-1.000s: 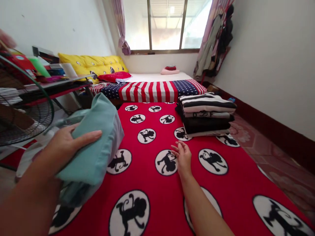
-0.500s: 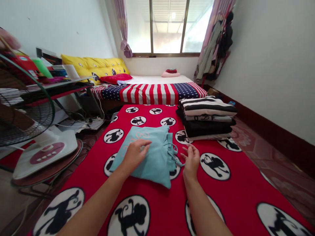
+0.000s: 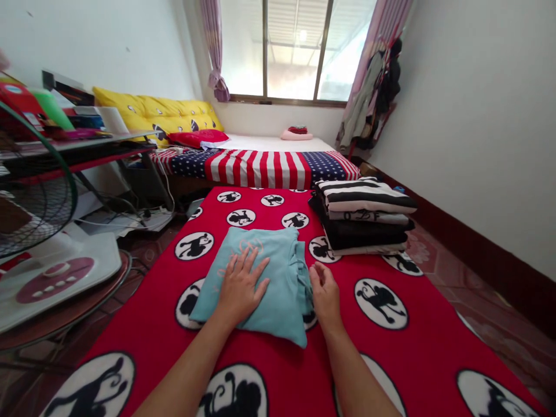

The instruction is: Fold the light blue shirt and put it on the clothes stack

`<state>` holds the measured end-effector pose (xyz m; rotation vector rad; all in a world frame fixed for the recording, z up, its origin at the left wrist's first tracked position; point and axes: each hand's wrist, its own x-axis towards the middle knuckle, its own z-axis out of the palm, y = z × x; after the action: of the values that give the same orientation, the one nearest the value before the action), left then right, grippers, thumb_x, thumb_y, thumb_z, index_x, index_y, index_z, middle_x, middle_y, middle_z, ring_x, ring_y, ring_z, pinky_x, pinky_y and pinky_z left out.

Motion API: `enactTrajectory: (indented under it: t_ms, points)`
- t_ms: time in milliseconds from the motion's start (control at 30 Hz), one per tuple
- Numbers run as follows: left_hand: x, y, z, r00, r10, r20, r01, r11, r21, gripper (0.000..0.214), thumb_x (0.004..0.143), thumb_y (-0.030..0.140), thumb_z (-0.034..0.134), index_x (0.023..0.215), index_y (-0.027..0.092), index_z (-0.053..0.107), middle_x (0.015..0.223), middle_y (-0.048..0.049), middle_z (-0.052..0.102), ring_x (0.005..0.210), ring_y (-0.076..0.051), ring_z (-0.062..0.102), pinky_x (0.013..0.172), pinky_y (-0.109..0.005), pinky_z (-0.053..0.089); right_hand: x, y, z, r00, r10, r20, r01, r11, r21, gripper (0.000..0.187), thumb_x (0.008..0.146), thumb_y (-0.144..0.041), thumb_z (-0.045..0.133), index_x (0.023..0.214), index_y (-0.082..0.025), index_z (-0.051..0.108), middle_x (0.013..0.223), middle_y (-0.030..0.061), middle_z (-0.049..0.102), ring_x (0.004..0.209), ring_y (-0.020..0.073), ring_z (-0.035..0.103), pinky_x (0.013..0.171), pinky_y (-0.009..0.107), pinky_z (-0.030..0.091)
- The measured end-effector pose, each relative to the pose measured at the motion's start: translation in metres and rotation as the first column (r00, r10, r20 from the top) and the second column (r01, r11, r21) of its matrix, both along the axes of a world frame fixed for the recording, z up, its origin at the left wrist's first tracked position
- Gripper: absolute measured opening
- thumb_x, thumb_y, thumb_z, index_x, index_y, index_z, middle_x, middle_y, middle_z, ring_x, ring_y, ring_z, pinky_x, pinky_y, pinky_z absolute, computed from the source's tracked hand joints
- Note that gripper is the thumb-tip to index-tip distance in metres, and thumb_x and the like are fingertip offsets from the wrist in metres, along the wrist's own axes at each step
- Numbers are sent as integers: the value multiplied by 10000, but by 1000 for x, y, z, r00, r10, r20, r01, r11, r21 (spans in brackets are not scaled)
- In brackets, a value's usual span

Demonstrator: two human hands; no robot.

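Teal folded top (image 3: 278,295) sits on the red monkey-print rug (image 3: 130,330). Your left hand (image 3: 241,286) presses flat and open; your right hand (image 3: 325,295) rests loosely at its edge, contact unclear. Uneven pressure could skew the fold.

White walls (image 3: 469,145), tiled floor (image 3: 478,313), bright window (image 3: 295,52) above low bed (image 3: 278,142)

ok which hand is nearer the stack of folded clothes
Right hand, just in front of the stack of folded clothes; left hand is farther, flat on the teal folded garment.
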<state>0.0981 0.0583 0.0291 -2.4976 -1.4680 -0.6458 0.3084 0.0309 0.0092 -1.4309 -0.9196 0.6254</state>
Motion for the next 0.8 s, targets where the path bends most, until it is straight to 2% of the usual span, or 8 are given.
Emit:
enactTrajectory:
  t_ms: [167,233,333,467,567,667,733,800]
  points:
    - [-2,0,2,998,6,56,-5,1000,-8,464,902,380,513,1359,302,530,1517,-73,395,1430,-309,279,1156,-539,207,-5,23,15,999,19,-41,-27,983,-182,499,620,-576,753,922,-183,692,876,93,736,945,281,673,840,371,506]
    - [-2,0,2,997,6,81,-6,1000,-8,459,899,380,521,1349,295,540,1509,-76,407,1426,-306,287,1157,-536,211,-10,31,25,981,156,-115,-180,955,-235,442,603,-552,770,833,-180,705,820,72,740,893,278,685,789,368,525]
    - [-2,0,-1,992,1,123,1,1000,-17,455,901,367,521,1347,278,540,1490,-81,435,1413,-302,316,1152,-538,231,-17,38,37,877,376,-299,-450,860,-239,342,612,-440,782,804,-164,721,814,65,750,795,253,700,717,349,546]
    - [-10,4,-4,966,-46,255,53,998,-20,438,917,339,500,1344,249,529,1441,-78,494,1366,-277,394,1157,-518,252,-24,32,45,858,381,-343,-473,847,-243,250,575,-272,760,792,-155,718,752,51,746,691,234,698,651,328,553]
    - [-30,11,-3,876,-10,483,3,1000,14,428,946,363,436,1340,216,517,1418,-92,497,1320,-239,445,1135,-438,330,-31,13,56,844,390,-369,-478,858,-187,272,576,-210,709,845,-164,711,785,27,744,704,213,692,649,294,548]
    - [-61,19,-5,716,181,674,-229,973,-18,491,945,437,379,1302,141,539,1372,-147,498,1288,-276,463,1106,-436,368,-40,-13,78,789,433,-436,-513,854,-80,331,574,-179,689,905,-165,700,816,22,735,719,201,681,659,279,543]
    - [-78,25,-11,634,290,717,-338,938,-80,563,933,478,334,1265,81,555,1313,-188,523,1260,-316,479,1106,-467,359,-43,-24,100,778,443,-444,-508,860,-32,350,567,-181,699,917,-164,692,818,25,728,712,200,672,663,290,546]
    - [-87,29,-20,614,339,712,-352,926,-137,607,919,507,319,1259,61,550,1288,-199,529,1236,-333,496,1100,-482,363,-38,-25,126,827,405,-390,-448,894,-22,323,557,-201,712,875,-157,686,773,21,711,659,186,649,627,281,537]
